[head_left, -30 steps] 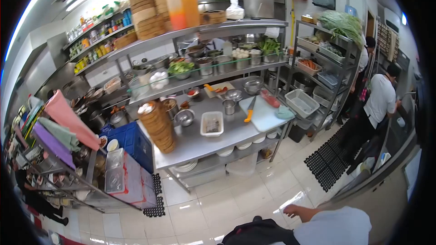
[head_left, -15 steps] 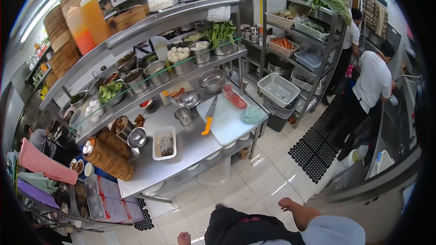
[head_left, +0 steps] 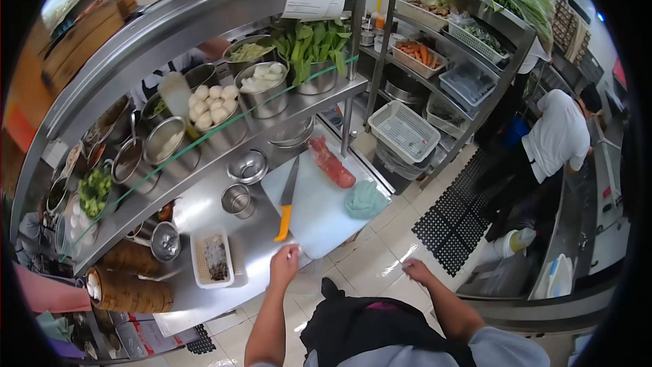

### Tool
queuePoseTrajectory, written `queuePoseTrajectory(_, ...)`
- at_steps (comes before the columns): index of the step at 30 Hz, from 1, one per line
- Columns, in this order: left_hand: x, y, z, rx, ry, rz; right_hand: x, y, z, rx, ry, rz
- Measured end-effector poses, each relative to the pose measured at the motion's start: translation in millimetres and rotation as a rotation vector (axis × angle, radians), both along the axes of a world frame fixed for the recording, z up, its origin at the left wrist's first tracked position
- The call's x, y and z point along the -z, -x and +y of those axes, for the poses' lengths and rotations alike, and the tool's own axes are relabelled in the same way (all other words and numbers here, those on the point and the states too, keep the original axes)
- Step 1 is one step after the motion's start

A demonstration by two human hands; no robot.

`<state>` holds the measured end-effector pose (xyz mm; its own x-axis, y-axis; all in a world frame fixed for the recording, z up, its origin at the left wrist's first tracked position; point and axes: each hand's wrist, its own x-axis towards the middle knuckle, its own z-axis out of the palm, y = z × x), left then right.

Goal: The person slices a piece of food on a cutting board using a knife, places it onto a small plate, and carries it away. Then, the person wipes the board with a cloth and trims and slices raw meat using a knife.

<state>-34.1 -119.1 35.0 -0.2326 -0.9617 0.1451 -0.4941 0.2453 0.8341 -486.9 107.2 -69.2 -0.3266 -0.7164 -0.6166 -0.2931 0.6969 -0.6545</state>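
My left hand (head_left: pixel 284 264) is over the table's front edge, just below the orange handle of a knife (head_left: pixel 287 200), its fingers curled; whether it holds anything is too small to tell. To the right, my right hand (head_left: pixel 418 271) hangs above the tiled floor with curled fingers and touches nothing visible. The knife lies along the left side of a white cutting board (head_left: pixel 312 221). A piece of red meat (head_left: pixel 331 163) and a crumpled green cloth (head_left: pixel 365 200) rest on the board. Left of it are a metal cup (head_left: pixel 238 201) and a white basket (head_left: pixel 212 257).
Overhead, a metal shelf (head_left: pixel 204 146) holds pots of vegetables and white balls. A rack (head_left: pixel 448 37) with baskets stands at the back right. A person in a white shirt (head_left: pixel 558 126) bends over a counter at right, near a black floor mat (head_left: pixel 451 221). Bamboo steamers (head_left: pixel 132 290) stand left.
The view has come closer to the table and cutting board. My left hand has risen from the lower edge to the table's front edge. My right hand stays low, its fingers now more curled.
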Motion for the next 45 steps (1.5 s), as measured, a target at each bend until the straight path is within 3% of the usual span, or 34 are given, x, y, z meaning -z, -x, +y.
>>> queuePoseTrajectory(1, -0.4, 11.1, -29.8, 0.023, 0.196, -0.037, -1.2, 6.4, -22.7, -0.174, 0.39, 0.233)
queuePoseTrajectory(4, -16.5, 43.1, -87.3, 0.051, 0.054, 0.05, -93.1, -19.7, -115.8, -0.109, 0.497, 0.244)
queuePoseTrajectory(7, -35.8, 72.6, -106.6, 0.059, -0.039, 0.14, -125.4, -38.6, -196.3, -0.193, 0.788, 0.418)
queuePoseTrajectory(10, -25.9, 85.6, -101.5, 0.036, -0.125, 0.249, -107.9, -52.9, -246.4, -0.271, 0.819, 0.477)
queuePoseTrajectory(12, -27.2, 92.4, -82.4, -0.019, -0.179, 0.275, -102.1, -52.2, -260.1, -0.557, 0.618, 0.675)
queuePoseTrajectory(14, -29.4, 92.7, -62.4, -0.128, -0.237, 0.263, -97.1, -38.2, -275.2, -0.537, 0.694, 0.615)
queuePoseTrajectory(16, -23.1, 89.4, -40.0, -0.203, -0.229, 0.268, -74.0, -12.6, -297.3, -0.423, 0.732, 0.248)
queuePoseTrajectory(17, -19.2, 89.2, -27.8, -0.266, -0.226, 0.286, -64.7, 0.1, -310.4, -0.308, 0.872, 0.211)
queuePoseTrajectory(18, -20.6, 88.4, -18.1, -0.282, -0.228, 0.279, -65.1, 14.1, -326.1, -0.319, 0.87, 0.197)
queuePoseTrajectory(20, -26.5, 83.8, 3.5, -0.411, -0.339, 0.221, -64.2, 42.4, -366.2, -0.011, 0.784, 0.258)
queuePoseTrajectory(23, -30.0, 93.7, 23.9, -0.563, -0.372, 0.262, -70.6, 66.8, -434.1, -0.065, 0.85, 0.367)
queuePoseTrajectory(25, -26.9, 102.3, 26.1, -0.588, -0.382, 0.259, -75.8, 60.2, -458.0, -0.334, 0.726, 0.294)
queuePoseTrajectory(27, -21.8, 109.6, 20.5, -0.583, -0.343, 0.236, -63.1, 54.9, -463.7, -0.476, 0.711, 0.321)
queuePoseTrajectory(29, -29.1, 114.9, 0.4, -0.573, -0.272, -0.037, -53.2, 49.1, -461.8, -0.597, 0.769, 0.39)
queuePoseTrajectory(33, -26.4, 107.9, -52.8, -0.445, 0.136, -0.361, -52.8, 60.0, -393.5, -0.737, 0.793, 0.412)
queuePoseTrajectory(37, -3.6, 97.4, -92.8, -0.517, 0.13, -0.599, -52.3, 87.1, -314.6, -0.796, 0.726, 0.295)
queuePoseTrajectory(38, 4.0, 94.0, -96.9, -0.538, 0.126, -0.599, -52.2, 92.0, -299.8, -0.816, 0.733, 0.29)
queuePoseTrajectory(40, 16.5, 83.8, -101.3, -0.515, -0.128, -0.506, -56.6, 95.6, -279.5, -0.725, 0.675, 0.173)
queuePoseTrajectory(45, -10.2, 71.3, -64.1, -0.459, -0.187, -0.429, -132.7, 10.2, -307.7, -0.655, 0.9, 0.164)
